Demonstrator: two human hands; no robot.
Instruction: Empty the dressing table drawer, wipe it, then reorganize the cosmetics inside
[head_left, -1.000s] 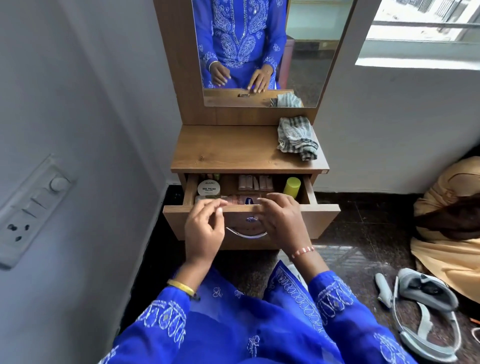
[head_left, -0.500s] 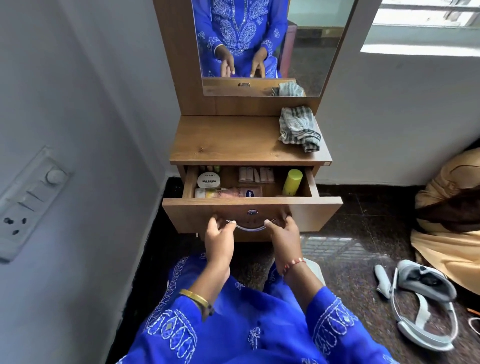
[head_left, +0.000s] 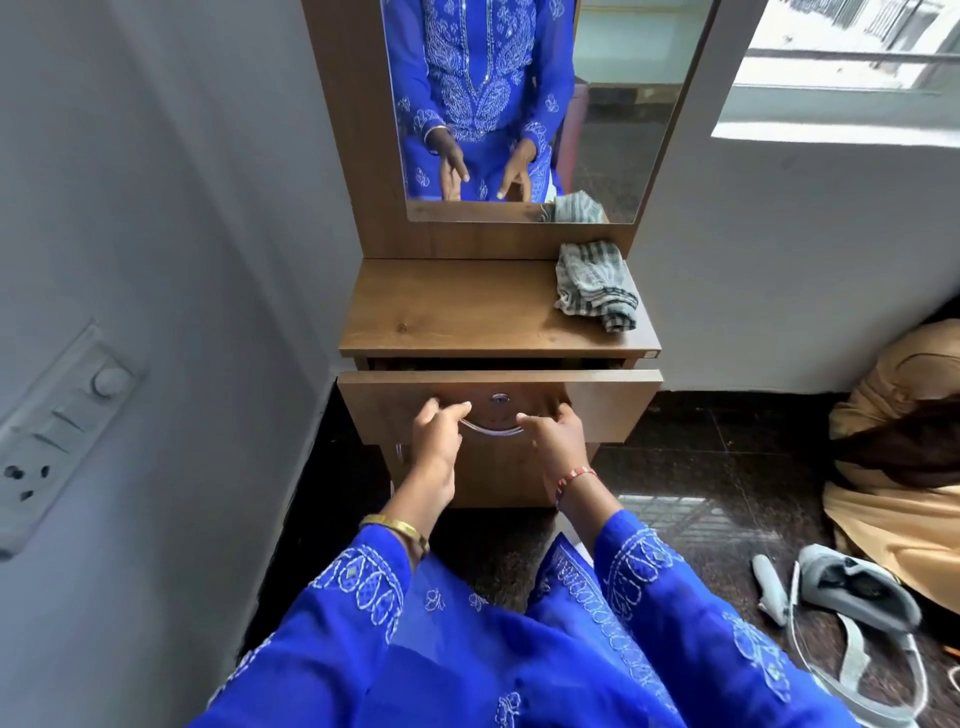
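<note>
Below the wooden dressing-table top (head_left: 467, 306), your left hand (head_left: 435, 441) and right hand (head_left: 558, 447) each curl fingers onto an end of the curved clear handle (head_left: 491, 429) on the brown wooden drawer (head_left: 613, 410). It sits nearly closed under that top, only a dark slit showing, contents hidden. Its front runs left to right and faces you; its travel runs toward you. Pull evenly with both hands, straight back, so it doesn't rack. A checked grey cloth (head_left: 595, 286) lies on the top's right rear corner

Pale grey walls (head_left: 779, 270) all round, a switchboard (head_left: 57, 441) on the left one. Dark speckled stone floor (head_left: 691, 467) gleams. Daylight pours through the window (head_left: 852, 62), upper right, above the tall mirror (head_left: 623, 104).
</note>
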